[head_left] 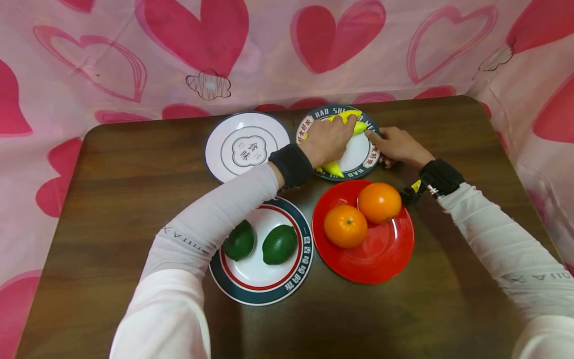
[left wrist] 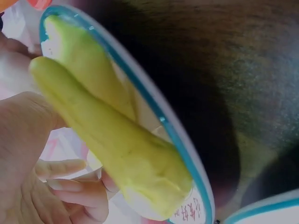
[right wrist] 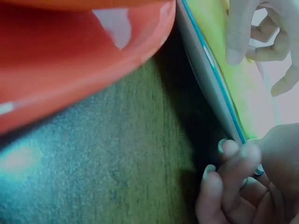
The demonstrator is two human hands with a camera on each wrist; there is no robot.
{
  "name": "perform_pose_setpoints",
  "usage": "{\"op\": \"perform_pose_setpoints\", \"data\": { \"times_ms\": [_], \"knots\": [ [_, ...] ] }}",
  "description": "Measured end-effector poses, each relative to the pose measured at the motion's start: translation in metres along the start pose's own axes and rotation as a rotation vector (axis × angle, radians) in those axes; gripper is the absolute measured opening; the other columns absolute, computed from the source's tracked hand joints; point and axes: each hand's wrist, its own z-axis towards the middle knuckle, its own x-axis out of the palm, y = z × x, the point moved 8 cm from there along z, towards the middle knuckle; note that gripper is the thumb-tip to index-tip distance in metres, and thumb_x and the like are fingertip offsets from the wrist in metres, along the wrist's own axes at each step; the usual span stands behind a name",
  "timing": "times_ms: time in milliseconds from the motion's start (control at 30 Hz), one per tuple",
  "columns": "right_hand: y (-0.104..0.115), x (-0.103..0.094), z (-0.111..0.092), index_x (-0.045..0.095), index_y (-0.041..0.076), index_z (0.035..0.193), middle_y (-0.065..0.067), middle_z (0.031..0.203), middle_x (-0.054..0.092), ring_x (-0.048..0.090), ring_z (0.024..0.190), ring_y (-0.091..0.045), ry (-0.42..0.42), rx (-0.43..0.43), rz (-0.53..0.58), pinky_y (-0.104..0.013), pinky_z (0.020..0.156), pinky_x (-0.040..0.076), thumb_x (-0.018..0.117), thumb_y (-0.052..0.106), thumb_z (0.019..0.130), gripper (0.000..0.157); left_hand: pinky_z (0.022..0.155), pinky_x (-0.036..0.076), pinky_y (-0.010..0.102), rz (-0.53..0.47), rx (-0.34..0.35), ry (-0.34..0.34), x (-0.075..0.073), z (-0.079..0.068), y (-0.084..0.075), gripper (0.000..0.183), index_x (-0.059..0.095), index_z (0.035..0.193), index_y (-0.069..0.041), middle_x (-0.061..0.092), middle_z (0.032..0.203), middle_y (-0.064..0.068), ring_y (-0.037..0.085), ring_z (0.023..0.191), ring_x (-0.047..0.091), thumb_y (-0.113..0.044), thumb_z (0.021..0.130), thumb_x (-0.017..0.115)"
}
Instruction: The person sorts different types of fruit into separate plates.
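Yellow bananas (head_left: pixel 333 169) lie on a plate with a dark lettered rim (head_left: pixel 371 158) at the back of the table. Over them is my left hand (head_left: pixel 329 139), its fingers loosely bent beside the bananas. The left wrist view shows one banana (left wrist: pixel 112 135) lying across the plate in front of another banana (left wrist: pixel 88 70), with a gap between thumb and fingers. My right hand (head_left: pixel 399 144) holds the plate's right edge, thumb over the rim and fingers at its outer side. In the right wrist view, those fingers (right wrist: pixel 229 182) curl at the rim's underside.
A white plate (head_left: pixel 219 144) stands at the back left. Nearer, two green limes (head_left: pixel 280 244) sit on a plate with a dark blue rim (head_left: pixel 255 296). A red plate (head_left: pixel 376 264) carries two oranges (head_left: pixel 345 226), close to my right wrist. A heart-patterned cloth (head_left: pixel 269 60) hangs behind the table.
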Motion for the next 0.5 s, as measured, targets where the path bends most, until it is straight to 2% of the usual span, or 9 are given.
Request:
{"op": "perform_pose_setpoints", "data": {
  "times_ms": [133, 233, 367, 433, 500],
  "knots": [
    [0.003, 0.0, 0.001, 0.052, 0.002, 0.105, -0.013, 0.076, 0.056, 0.058, 0.062, -0.029, 0.012, -0.002, -0.005, -0.037, 0.063, 0.054, 0.039, 0.063, 0.094, 0.064, 0.089, 0.052, 0.038, -0.05, -0.041, 0.031, -0.007, -0.007, 0.014, 0.073, 0.021, 0.152, -0.012, 0.052, 0.138, 0.013, 0.026, 0.111, 0.06, -0.042, 0.094, 0.053],
    [0.003, -0.003, -0.005, 0.053, 0.001, 0.112, -0.013, 0.081, 0.06, 0.062, 0.067, -0.028, 0.006, 0.011, -0.074, -0.039, 0.069, 0.054, 0.039, 0.065, 0.093, 0.069, 0.088, 0.051, 0.04, -0.049, -0.065, 0.014, -0.017, -0.019, 0.026, 0.071, 0.024, 0.153, -0.013, 0.052, 0.137, 0.012, 0.026, 0.109, 0.058, -0.043, 0.095, 0.05],
    [0.001, -0.015, -0.024, 0.049, 0.001, 0.13, -0.016, 0.096, 0.064, 0.064, 0.076, -0.025, -0.046, 0.007, -0.199, -0.044, 0.078, 0.052, 0.039, 0.065, 0.093, 0.075, 0.081, 0.052, 0.041, -0.009, -0.08, -0.122, -0.035, -0.051, 0.045, 0.057, 0.043, 0.141, -0.009, 0.057, 0.123, 0.013, 0.027, 0.099, 0.056, -0.041, 0.095, 0.049],
    [0.002, -0.021, -0.038, 0.047, 0.001, 0.134, -0.018, 0.104, 0.064, 0.063, 0.08, -0.026, -0.094, -0.02, -0.231, -0.047, 0.079, 0.052, 0.041, 0.063, 0.093, 0.074, 0.079, 0.053, 0.042, -0.014, -0.093, -0.202, -0.041, -0.072, 0.057, 0.051, 0.05, 0.134, -0.006, 0.058, 0.117, 0.013, 0.028, 0.097, 0.055, -0.039, 0.095, 0.049],
    [0.005, -0.026, -0.053, 0.048, 0.002, 0.133, -0.02, 0.109, 0.063, 0.061, 0.084, -0.027, -0.153, -0.075, -0.247, -0.048, 0.076, 0.053, 0.042, 0.06, 0.094, 0.07, 0.08, 0.054, 0.044, -0.049, -0.112, -0.254, -0.042, -0.096, 0.069, 0.049, 0.052, 0.129, -0.004, 0.058, 0.115, 0.015, 0.029, 0.097, 0.055, -0.038, 0.095, 0.05]
  ]
}}
